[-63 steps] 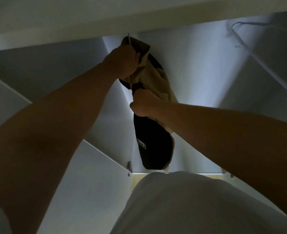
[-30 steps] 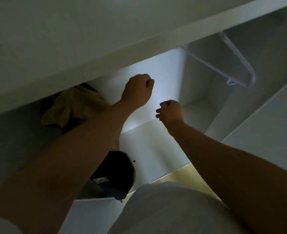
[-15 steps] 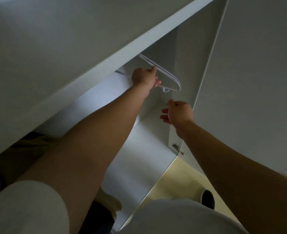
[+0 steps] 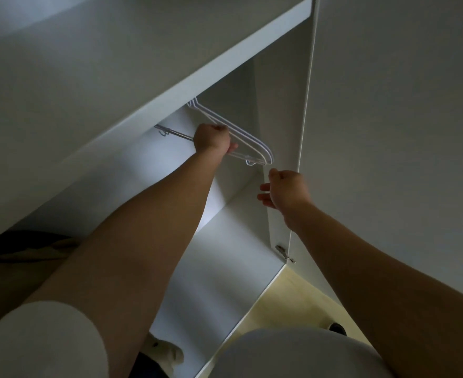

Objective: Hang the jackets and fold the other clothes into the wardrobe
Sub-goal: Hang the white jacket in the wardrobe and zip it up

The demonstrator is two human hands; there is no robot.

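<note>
grip: left hand (image 4: 212, 139) curled on hangers (image 4: 248, 137) | white, thin, paired | on rail (image 4: 174, 134)

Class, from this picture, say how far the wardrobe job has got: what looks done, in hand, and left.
Done: a tan garment seems already inside, at the left edge. In hand: the left hand has its grip on white hangers; the right hand is open, holding nothing. Left: these hangers carry no jacket, and no folded clothes show.
</note>
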